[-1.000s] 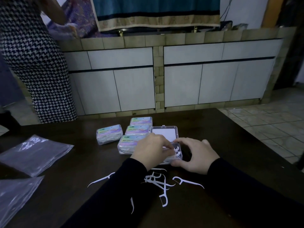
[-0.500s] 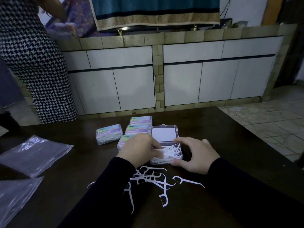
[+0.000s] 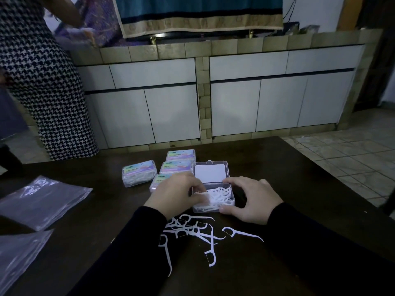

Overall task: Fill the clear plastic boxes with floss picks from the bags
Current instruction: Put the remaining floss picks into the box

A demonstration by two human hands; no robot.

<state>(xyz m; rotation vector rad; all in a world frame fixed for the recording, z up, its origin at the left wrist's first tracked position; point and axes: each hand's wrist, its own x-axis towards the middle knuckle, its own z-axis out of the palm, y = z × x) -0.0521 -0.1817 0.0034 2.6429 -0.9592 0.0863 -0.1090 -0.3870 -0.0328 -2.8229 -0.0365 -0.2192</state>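
An open clear plastic box sits mid-table, its lid folded back, with white floss picks lying inside. My left hand curls over the box's left side, its fingertips on a blurred bunch of picks there. My right hand grips the box from the right, thumb on the front wall and fingers at the back corner. Several loose floss picks lie on the table just in front of the box.
Closed filled boxes stand behind and left: one apart, two in a row, another partly behind my left hand. Empty plastic bags lie far left. A person stands by the cabinets.
My left hand has drawn back towards the box's left side, uncovering the picks inside. My right hand has stayed on the box. More of the loose pile shows in front.
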